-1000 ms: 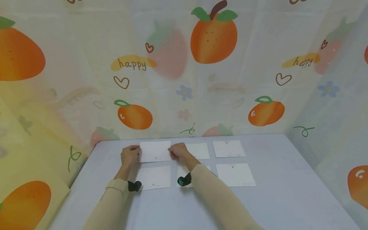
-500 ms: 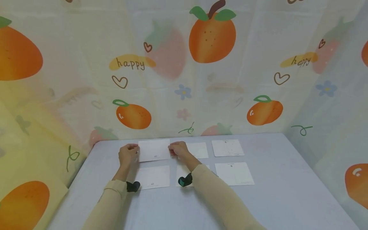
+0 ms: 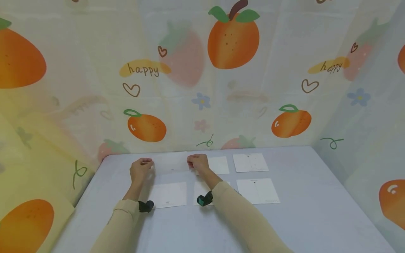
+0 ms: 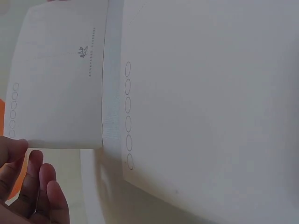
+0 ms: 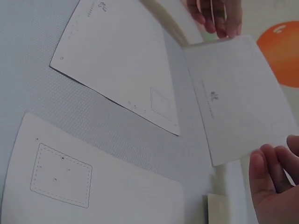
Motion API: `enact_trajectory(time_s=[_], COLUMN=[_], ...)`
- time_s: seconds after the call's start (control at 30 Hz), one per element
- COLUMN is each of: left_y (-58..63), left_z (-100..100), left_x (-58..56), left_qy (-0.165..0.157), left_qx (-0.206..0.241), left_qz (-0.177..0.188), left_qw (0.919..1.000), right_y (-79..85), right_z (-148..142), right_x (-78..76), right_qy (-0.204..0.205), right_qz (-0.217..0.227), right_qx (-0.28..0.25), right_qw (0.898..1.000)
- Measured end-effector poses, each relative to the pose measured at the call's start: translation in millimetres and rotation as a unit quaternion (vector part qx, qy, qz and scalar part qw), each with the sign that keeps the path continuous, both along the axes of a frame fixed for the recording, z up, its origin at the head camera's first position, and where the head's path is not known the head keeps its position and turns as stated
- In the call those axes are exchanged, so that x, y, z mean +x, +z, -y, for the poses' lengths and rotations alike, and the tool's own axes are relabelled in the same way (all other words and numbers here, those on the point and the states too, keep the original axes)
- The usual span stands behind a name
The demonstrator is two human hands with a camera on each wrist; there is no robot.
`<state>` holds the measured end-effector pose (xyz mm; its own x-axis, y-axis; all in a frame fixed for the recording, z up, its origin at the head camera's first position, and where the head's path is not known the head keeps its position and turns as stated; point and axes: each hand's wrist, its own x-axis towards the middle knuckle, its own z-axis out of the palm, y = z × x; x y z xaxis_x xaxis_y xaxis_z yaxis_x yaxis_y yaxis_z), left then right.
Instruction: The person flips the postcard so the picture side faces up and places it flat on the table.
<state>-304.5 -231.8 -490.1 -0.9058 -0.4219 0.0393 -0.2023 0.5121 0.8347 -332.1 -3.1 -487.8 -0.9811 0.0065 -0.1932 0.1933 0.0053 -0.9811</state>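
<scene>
A white postcard point(image 3: 171, 163) is held tilted up at the table's far left, its lower edge lifted off the surface. My left hand point(image 3: 140, 173) pinches its left edge between thumb and fingers. At the opposite edge my right hand point(image 3: 199, 163) pinches it the same way. Small oval boxes and a tiny printed emblem show on the held postcard point(image 4: 58, 88) in the left wrist view. Below it lies another postcard point(image 3: 169, 195), flat on the table. Just right of my right hand is a further postcard point(image 3: 218, 165), partly covered by that hand.
Two more postcards lie to the right, one at the back point(image 3: 250, 162) and one in front point(image 3: 258, 190). My right forearm crosses a front-middle postcard point(image 3: 198, 186). A fruit-printed curtain point(image 3: 202, 84) hangs behind the pale table point(image 3: 316, 211).
The held postcard has risen slightly and tipped farther back, its lower edge moving away from me. Both hands keep their grip; the right one has shifted up a little.
</scene>
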Motion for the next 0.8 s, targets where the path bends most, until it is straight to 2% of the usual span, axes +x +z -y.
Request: enact_trajectory(time_s=[0.33,0.57,0.7,0.8], left_y=[1.0,1.5,3.1,3.3], left_z=[7.2,9.7,10.9,12.2], left_x=[4.2,6.6,8.7,10.8], left_qy=[-0.012,-0.015,-0.013,-0.015], left_qx=[-0.003,0.014,0.048,0.102], left_qz=[-0.041,-0.04,-0.039,-0.042], left_qw=[0.9991,0.999,0.998,0.9938], right_y=[5.4,6.9,6.2,5.3], right_z=[1.0,1.5,0.9,1.0], right_x=[1.8,4.3,4.5,5.4], right_qy=[-0.003,-0.005,-0.006,-0.01], right_qz=[-0.009,-0.004,-0.007,-0.011], right_qx=[-0.002,-0.005,-0.005,-0.008], right_qw=[1.0,1.0,1.0,1.0])
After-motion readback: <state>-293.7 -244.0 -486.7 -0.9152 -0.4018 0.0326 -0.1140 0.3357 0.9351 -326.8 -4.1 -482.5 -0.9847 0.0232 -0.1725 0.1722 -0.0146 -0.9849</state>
